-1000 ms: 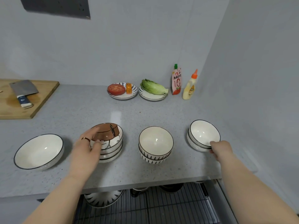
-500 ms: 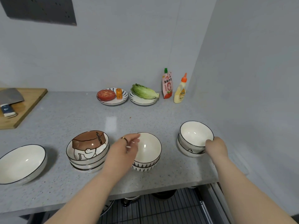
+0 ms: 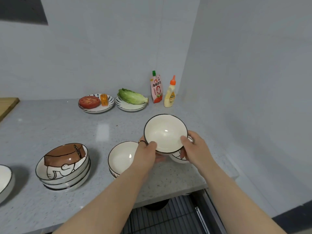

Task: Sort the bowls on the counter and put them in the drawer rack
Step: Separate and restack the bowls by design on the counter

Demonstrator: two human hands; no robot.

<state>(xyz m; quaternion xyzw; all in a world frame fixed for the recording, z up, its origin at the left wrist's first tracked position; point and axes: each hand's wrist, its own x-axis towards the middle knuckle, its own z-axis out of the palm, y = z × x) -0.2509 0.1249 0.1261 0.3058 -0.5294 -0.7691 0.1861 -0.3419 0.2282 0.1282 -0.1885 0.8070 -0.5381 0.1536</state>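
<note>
Held clear of the tabletop (image 3: 50, 132) near its front right corner: a small white bowl (image 3: 166, 132), black-rimmed, gripped from both sides. Left hand (image 3: 146, 152) with thumb hooked over the near rim, fingers curled underneath. Right hand (image 3: 194, 149) likewise, thumb on the rim, fingers wrapped under the wall. Directly below, a second small bowl (image 3: 179, 158), patterned outside and mostly hidden.

Likely to go wrong:
- Slipping on glazed ceramic, with only thumbs over the rim.
- Knocking the bowl below, or the white stack (image 3: 121, 157) just to the left, while swinging across.
- Clipping the front edge on the way down to the drawer rack (image 3: 168, 217).
- Chipping rims if nested hard or into the wrong set.

Counted:
- Bowls: one in hand and one under it. White stack of at least two. Cartoon bowl stack (image 3: 62, 164) of apparently three, toward the front left. One large white bowl (image 3: 4, 181), cut off at the left edge.
- Along the back edge: one tomato plate (image 3: 94, 110) with a halved tomato (image 3: 89, 102) and an orange chunk (image 3: 104, 99). One lettuce plate (image 3: 130, 108) with one lettuce (image 3: 132, 98). One sauce pouch (image 3: 157, 89). One squeeze bottle (image 3: 170, 95).
</note>
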